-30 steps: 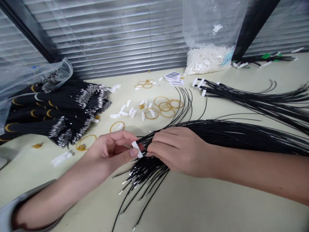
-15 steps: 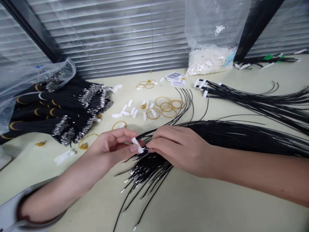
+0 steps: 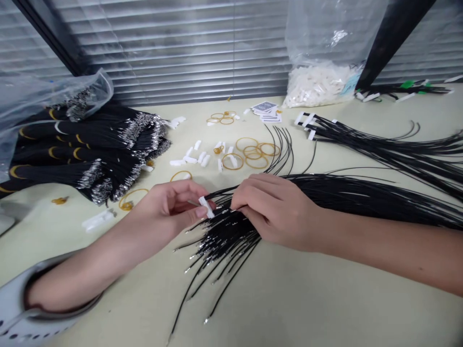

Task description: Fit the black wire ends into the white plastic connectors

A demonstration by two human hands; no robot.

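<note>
A pale table (image 3: 307, 299) runs up to slatted blinds (image 3: 195, 53), a clear bag (image 3: 333, 38) of white pieces standing at its back and yellow rubber bands (image 3: 218, 150) strewn mid-table. Coming in low, the left hand (image 3: 166, 209) pinches a white connector (image 3: 206, 207) above the black wires' (image 3: 354, 195) loose ends. Beside it, the right hand (image 3: 277, 212) bunches its fingers over the wires; whether it grips one, I can't tell.

Pale table (image 3: 325, 299) — black wires (image 3: 347, 197), yellow rubber bands (image 3: 257, 146), white connectors (image 3: 205, 160), patterned cards (image 3: 265, 107), clear bag (image 3: 320, 86)
</note>
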